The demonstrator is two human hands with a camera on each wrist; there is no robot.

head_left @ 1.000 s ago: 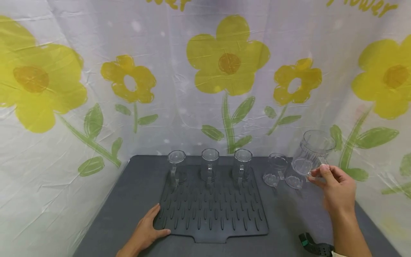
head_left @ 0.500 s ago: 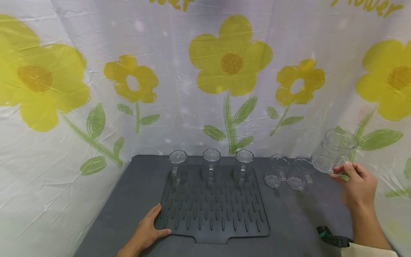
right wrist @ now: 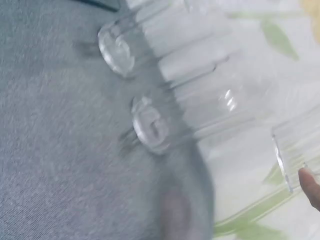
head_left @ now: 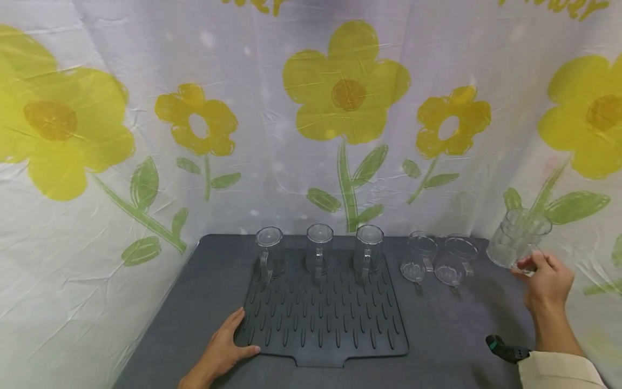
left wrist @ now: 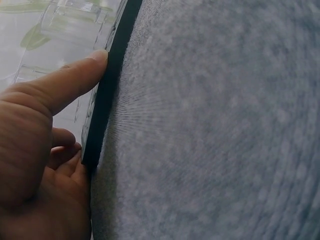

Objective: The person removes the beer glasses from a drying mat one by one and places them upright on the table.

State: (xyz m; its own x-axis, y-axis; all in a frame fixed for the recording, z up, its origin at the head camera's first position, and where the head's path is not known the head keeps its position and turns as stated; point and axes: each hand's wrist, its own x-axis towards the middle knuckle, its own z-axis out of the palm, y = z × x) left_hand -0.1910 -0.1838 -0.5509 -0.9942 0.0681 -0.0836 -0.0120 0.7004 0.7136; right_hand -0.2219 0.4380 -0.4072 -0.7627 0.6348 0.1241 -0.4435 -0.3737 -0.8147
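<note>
My right hand [head_left: 549,282] pinches the handle of a clear mug [head_left: 514,237], held tilted by the back right of the table. In the right wrist view only part of this mug [right wrist: 292,145] and a fingertip [right wrist: 310,185] show. My left hand [head_left: 223,343] rests at the front left corner of a black ribbed drying mat [head_left: 320,324]. Its thumb [left wrist: 75,80] lies against the mat edge [left wrist: 109,82] in the left wrist view. Three clear mugs, one of them a mug [head_left: 319,251] in the middle, stand along the back of the mat, handles facing me.
Two more clear mugs, a left one [head_left: 417,258] and a right one [head_left: 454,260], stand on the grey table [head_left: 452,324] right of the mat. A flower-printed curtain [head_left: 262,162] hangs close behind the table and along its sides. A black device [head_left: 507,350] sits at my right wrist.
My right hand has carried its mug to the right, away from the two standing mugs, then slightly lower. My left hand has stayed at the mat corner.
</note>
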